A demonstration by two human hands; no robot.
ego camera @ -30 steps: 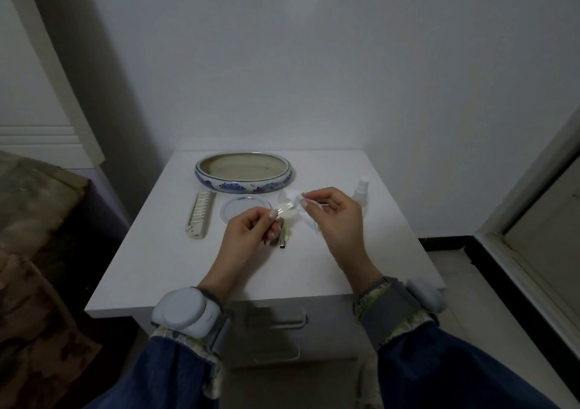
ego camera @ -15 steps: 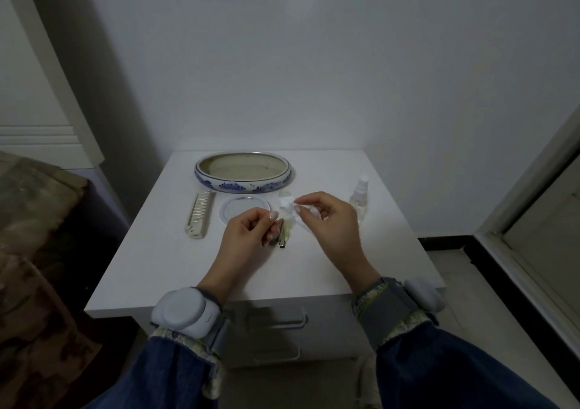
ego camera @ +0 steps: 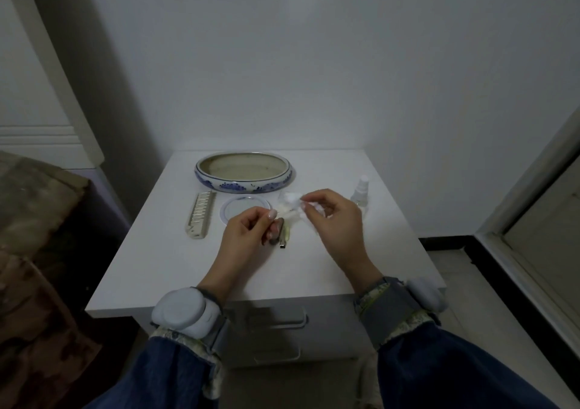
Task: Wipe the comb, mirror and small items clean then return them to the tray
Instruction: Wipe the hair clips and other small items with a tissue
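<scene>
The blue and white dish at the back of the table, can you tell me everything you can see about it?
The dish is a shallow oval bowl that looks like glazed ceramic. Its outer wall is white with blue painted patterns, and the inside is plain beige. It sits flat and upright near the back edge of the white table, close to the wall. Nothing can be seen inside it. The round mirror lies just in front of it; whether they touch is unclear. Neither hand touches it.
</scene>
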